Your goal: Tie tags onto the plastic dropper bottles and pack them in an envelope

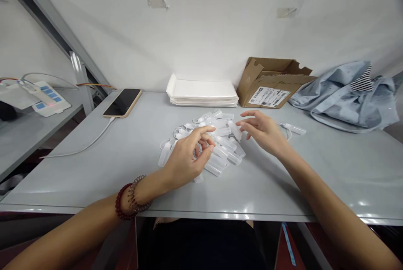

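A pile of translucent plastic tubes with white loops [225, 144] lies on the grey table. My left hand [189, 156] hovers over the pile's left and front part and hides some of it. Its index finger stretches out while the other fingers curl loosely, and I see nothing held in them. At the pile's right edge is my right hand [262, 131], fingers apart, the tips close to one of the tubes; whether they touch it I cannot tell. Right of that hand, a single tube with a loop [296, 129] lies apart from the pile.
Behind the pile sits a stack of white envelopes [204, 91], with an open cardboard box [273, 87] beside it. A light blue cloth bag [346, 98] lies at the back right. On the left are a phone [123, 103] with its white cable [91, 146] and a power strip [50, 98].
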`<state>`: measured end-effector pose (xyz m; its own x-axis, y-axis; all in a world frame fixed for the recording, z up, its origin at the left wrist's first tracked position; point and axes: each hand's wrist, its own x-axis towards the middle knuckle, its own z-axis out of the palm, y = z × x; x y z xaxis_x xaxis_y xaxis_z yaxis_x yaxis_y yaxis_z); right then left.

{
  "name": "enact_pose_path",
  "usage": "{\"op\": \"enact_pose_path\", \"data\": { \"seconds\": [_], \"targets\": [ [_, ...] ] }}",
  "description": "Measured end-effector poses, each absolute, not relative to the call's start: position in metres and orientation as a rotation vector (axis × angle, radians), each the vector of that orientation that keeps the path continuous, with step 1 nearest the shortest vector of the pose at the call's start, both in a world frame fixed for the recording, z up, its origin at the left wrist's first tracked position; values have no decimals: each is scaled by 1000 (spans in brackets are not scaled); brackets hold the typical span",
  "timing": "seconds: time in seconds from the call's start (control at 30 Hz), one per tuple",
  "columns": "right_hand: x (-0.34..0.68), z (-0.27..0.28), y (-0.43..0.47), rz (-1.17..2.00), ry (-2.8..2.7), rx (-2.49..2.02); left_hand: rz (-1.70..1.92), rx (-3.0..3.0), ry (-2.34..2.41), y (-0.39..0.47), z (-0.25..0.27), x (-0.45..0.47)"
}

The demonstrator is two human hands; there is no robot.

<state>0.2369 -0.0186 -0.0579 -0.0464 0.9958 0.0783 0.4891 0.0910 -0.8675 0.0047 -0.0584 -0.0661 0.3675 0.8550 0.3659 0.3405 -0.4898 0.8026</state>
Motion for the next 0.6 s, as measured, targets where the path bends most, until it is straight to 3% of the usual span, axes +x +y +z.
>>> {"op": "enact_pose_path", "data": {
  "seconds": [0.13, 0.27, 0.6],
  "targets": [
    [259, -50, -11, 711, -1636, -1524, 1065, 1997, 1045, -58, -67, 4],
    [307, -46, -1, 69, -1812, -1893, 1066, 1988, 1044, -58, -66, 4],
    [378, -64, 13, 76, -1867, -2266, 1059, 1964, 1051, -58, -64, 4]
  ]
}}
